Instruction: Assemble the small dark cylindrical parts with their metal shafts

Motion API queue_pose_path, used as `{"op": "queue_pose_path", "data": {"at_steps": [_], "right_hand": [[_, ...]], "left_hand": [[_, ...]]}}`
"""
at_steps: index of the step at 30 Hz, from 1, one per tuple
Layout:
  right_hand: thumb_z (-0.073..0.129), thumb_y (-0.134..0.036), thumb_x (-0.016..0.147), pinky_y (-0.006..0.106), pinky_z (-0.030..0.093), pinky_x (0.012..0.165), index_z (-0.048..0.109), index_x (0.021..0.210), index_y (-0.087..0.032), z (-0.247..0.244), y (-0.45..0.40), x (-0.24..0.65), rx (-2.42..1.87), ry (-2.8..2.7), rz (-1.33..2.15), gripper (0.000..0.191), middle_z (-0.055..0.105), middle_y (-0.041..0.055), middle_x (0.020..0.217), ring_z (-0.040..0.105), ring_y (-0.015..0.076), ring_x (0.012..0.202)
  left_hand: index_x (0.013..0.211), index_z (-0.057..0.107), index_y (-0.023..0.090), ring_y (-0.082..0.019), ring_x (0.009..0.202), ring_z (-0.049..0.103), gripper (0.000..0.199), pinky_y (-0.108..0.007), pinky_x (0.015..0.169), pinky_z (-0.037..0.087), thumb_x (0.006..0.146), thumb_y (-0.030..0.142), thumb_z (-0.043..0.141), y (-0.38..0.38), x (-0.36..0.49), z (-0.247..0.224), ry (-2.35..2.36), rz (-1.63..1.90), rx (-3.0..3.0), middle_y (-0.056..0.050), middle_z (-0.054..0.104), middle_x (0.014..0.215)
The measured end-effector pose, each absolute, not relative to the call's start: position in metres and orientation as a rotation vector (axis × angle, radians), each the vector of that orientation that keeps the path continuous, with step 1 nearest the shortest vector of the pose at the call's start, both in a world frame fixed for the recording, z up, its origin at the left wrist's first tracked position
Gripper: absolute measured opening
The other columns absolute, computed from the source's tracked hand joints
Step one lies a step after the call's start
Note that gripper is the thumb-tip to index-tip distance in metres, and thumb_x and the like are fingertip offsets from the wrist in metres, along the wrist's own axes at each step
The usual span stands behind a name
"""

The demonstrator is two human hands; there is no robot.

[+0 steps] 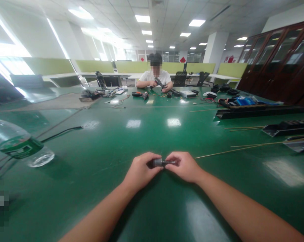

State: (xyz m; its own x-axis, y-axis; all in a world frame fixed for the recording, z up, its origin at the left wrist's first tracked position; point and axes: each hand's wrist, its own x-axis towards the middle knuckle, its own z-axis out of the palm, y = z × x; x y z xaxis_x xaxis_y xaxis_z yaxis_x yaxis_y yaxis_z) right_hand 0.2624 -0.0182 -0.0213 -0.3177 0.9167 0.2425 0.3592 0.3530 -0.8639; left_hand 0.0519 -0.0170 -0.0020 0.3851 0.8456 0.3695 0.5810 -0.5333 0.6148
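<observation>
A small metal cylinder (157, 162) with a thin dark shaft (169, 162) lies level between my two hands, low over the green table (142, 137). My left hand (143, 169) grips the cylinder's wide end between thumb and fingers. From the other side, the thumb and curled fingers of my right hand (183, 166) close round the thin shaft. The fingers partly cover both ends, and the shaft's fine details are blurred.
A clear bottle with a green label (21, 147) is at the left, near a black cable (62, 133). Thin brass-coloured rods (217, 155) and black channels (258, 112) lie right. Across the table, a person (155, 75) holds a power tool near scattered parts.
</observation>
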Motion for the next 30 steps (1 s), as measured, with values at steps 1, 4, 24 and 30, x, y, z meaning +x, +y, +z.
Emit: {"op": "queue_pose_path", "data": {"at_steps": [1, 4, 24, 30], "right_hand": [[0.07, -0.021, 0.076, 0.026, 0.051, 0.066, 0.073, 0.088, -0.017, -0.0209, -0.0183, 0.2624, -1.119, -1.85, 0.919, 0.013, 0.073, 0.0041, 0.082, 0.067, 0.0168, 0.071], [0.07, -0.021, 0.077, 0.026, 0.051, 0.066, 0.073, 0.088, -0.017, -0.0201, -0.0184, 0.2623, -1.117, -1.853, 0.92, 0.012, 0.073, 0.0042, 0.082, 0.067, 0.0166, 0.071], [0.07, -0.025, 0.076, 0.025, 0.046, 0.061, 0.073, 0.087, -0.017, -0.0256, -0.016, 0.2621, -1.191, -1.813, 0.923, 0.014, 0.071, 0.0033, 0.075, 0.06, 0.015, 0.063], [0.07, -0.027, 0.077, 0.024, 0.041, 0.055, 0.073, 0.087, -0.017, -0.0266, -0.0159, 0.2612, -1.236, -1.79, 0.919, 0.015, 0.067, 0.0017, 0.068, 0.054, 0.0129, 0.057]], "left_hand": [[0.096, 0.071, 0.023, -0.018, 0.086, 0.066, 0.02, -0.028, 0.078, 0.05, 0.077, 0.026, 0.074, -0.0174, 0.052, -0.0017, 1.236, 0.942, 2.263, -0.002, 0.072, 0.093], [0.096, 0.071, 0.023, -0.018, 0.086, 0.066, 0.02, -0.028, 0.078, 0.05, 0.077, 0.026, 0.075, -0.0181, 0.052, -0.0014, 1.241, 0.944, 2.256, -0.001, 0.072, 0.093], [0.097, 0.071, 0.025, -0.016, 0.086, 0.066, 0.022, -0.027, 0.08, 0.049, 0.075, 0.024, 0.076, -0.0175, 0.0495, -0.0013, 1.259, 1.006, 2.246, 0.001, 0.072, 0.093], [0.096, 0.07, 0.025, -0.016, 0.087, 0.066, 0.022, -0.028, 0.08, 0.05, 0.074, 0.022, 0.075, -0.0164, 0.0473, -0.0005, 1.28, 1.035, 2.249, 0.001, 0.072, 0.094]]}}
